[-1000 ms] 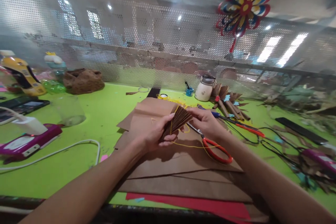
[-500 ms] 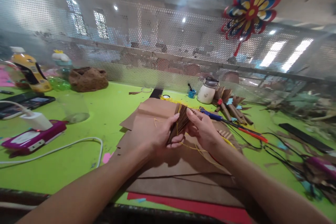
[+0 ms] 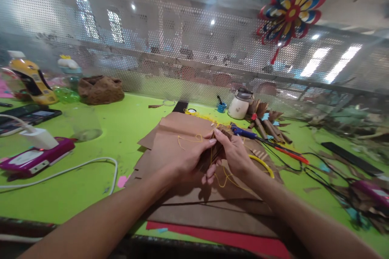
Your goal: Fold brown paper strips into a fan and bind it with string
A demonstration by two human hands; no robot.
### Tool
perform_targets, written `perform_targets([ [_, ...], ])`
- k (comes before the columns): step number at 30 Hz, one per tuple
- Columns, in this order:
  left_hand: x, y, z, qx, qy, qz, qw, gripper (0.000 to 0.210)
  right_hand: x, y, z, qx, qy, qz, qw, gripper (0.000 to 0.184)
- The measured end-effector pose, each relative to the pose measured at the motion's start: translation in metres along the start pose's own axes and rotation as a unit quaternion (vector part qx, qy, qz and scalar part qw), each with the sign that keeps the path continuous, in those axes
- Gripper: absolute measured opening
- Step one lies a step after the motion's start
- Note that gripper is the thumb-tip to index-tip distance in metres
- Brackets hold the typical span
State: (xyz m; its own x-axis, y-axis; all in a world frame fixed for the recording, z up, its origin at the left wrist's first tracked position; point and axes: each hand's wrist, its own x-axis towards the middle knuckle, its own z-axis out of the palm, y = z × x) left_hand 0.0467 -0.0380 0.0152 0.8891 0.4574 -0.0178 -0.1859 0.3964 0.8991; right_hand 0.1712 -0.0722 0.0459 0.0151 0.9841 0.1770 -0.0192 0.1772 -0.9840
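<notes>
Between both hands is a folded stack of brown paper [image 3: 209, 157] with pleated edges. My left hand [image 3: 194, 154] grips its left side, fingers curled beneath. My right hand [image 3: 234, 151] closes on the upper right part, thumb near the left thumb. Yellow thread [image 3: 225, 180] runs across the stack and hangs in loops below it; another length trails onto the paper at left. Under the hands lie large brown paper sheets [image 3: 170, 162]. A yellow ring [image 3: 265, 164], perhaps a thread roll, sits behind my right wrist. The fingers partly hide the stack.
Beyond my right hand lies a blue glue gun [image 3: 244, 132] with a cable. Brown paper bundles [image 3: 267, 124] and a white jar [image 3: 240, 105] stand at the back. At left are a purple power strip [image 3: 39, 160], a white cable, a clear cup [image 3: 85, 127] and bottles.
The paper stack has tilted and turned lower between my hands. My right hand has shifted to grip it nearer the left thumb, and the thread loops below hang differently.
</notes>
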Motion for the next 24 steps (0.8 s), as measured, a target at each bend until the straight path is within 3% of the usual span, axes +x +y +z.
perform_targets([
  [2,0.001,-0.004,-0.006,0.012,-0.038,-0.014,0.999,0.052,-0.001,0.001,-0.001,0.011,0.019,-0.002,1.000,0.043],
  [5,-0.002,-0.006,-0.011,0.005,-0.049,-0.046,0.998,0.056,0.001,0.001,-0.004,0.024,0.045,-0.001,0.999,0.044],
  [8,-0.007,-0.003,-0.010,0.027,-0.026,-0.061,0.997,0.060,0.004,0.001,-0.010,0.014,0.075,-0.006,0.997,0.043],
  [14,-0.007,0.004,-0.005,0.176,0.046,-0.111,0.977,0.037,0.013,0.000,-0.026,0.023,0.127,-0.042,0.991,0.038],
  [24,-0.007,0.012,-0.016,0.111,0.038,-0.055,0.992,0.032,0.018,-0.010,-0.037,0.070,0.129,0.006,0.989,0.038],
])
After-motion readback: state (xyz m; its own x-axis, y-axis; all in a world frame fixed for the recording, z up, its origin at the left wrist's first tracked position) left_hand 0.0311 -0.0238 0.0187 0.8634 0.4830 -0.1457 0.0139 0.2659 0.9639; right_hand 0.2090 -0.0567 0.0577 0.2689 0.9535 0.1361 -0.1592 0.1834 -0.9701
